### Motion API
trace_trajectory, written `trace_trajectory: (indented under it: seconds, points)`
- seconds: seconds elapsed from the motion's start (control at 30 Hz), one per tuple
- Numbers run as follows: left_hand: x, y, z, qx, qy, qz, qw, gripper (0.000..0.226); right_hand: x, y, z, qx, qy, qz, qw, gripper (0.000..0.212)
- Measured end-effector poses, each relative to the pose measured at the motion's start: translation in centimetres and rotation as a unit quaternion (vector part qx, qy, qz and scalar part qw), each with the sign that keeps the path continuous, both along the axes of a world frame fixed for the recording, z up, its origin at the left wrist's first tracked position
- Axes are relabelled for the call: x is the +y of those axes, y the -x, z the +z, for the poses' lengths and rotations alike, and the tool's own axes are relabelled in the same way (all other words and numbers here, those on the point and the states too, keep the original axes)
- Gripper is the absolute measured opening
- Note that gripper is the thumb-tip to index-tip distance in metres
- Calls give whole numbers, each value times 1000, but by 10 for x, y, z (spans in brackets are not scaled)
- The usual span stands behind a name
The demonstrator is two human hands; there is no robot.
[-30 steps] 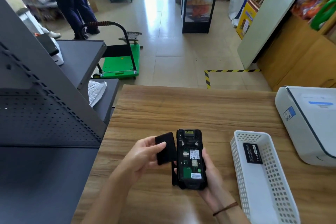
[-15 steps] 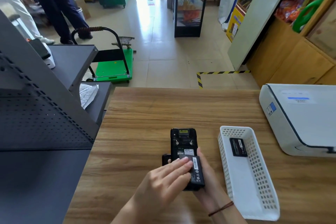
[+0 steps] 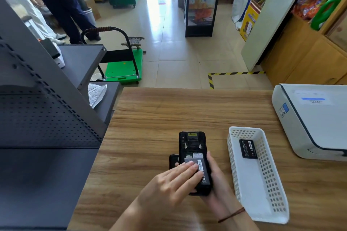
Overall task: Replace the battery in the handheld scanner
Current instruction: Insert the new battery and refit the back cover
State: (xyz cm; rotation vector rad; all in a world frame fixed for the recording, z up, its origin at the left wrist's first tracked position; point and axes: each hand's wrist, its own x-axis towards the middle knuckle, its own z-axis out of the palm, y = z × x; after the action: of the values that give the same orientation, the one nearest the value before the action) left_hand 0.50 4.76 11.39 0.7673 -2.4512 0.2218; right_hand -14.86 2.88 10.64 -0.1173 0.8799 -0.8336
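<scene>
We hold the scanner [image 3: 194, 155] in our right hand [image 3: 216, 178], back side up, just above the wooden table [image 3: 150, 137]. The fingers of this hand are closed around the right edge and the lower end of the scanner. Its back cover is off, so the open compartment shows a green board and a white label. Our left hand [image 3: 169, 184] lies flat with the fingers stretched and together, and the fingertips [image 3: 193, 167] press on a battery [image 3: 201, 170] that sits in the lower part of the compartment. A black piece [image 3: 173, 160] shows just left of the scanner; we cannot tell what it is. To the right stands a white basket [image 3: 262, 202], and a second battery [image 3: 248, 149] lies in its far end. A white printer [image 3: 309, 118] stands at the right edge of the table.
</scene>
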Motion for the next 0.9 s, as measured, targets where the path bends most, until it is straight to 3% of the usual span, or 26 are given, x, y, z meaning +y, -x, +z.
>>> trace_trajectory:
  seconds: [0.3,0.57,0.9]
  points:
    - [0,1,-4,1,-57,43,997,41,4,-1,3,-3,0,-8,1000,65]
    - [3,8,6,-9,-131,73,989,35,7,0,-8,5,-5,-18,1000,62]
    - [7,17,7,-55,-159,137,976,43,10,1,4,60,37,-12,997,54]
